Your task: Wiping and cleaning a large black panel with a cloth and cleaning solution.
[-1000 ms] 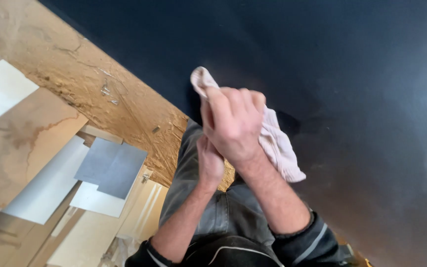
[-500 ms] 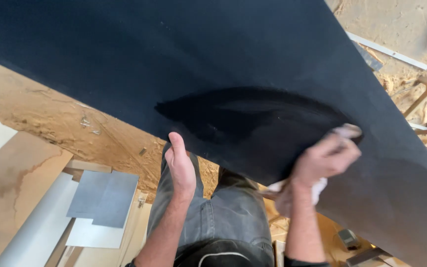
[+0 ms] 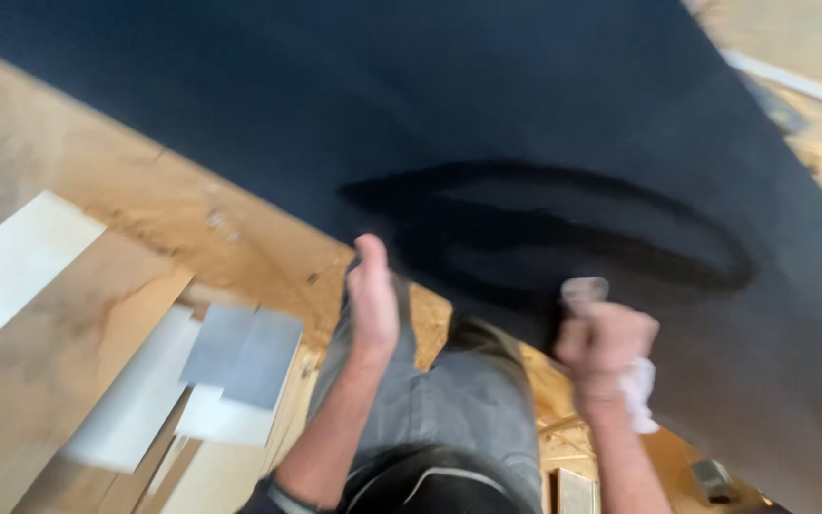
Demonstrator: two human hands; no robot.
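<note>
A rough wooden floor (image 3: 78, 181) of pressed chipboard spreads out on the left, and everything else sits on it. A long white strip (image 3: 21, 271) lies at a slant near its left edge, with a pale wooden board (image 3: 59, 362) just beside and below it. Further right on the floor, two grey sheets (image 3: 240, 357) overlap, resting on white sheets (image 3: 140, 400). Grey trousers (image 3: 449, 409) show above the floor, right of the grey sheets. All of it is blurred.
</note>
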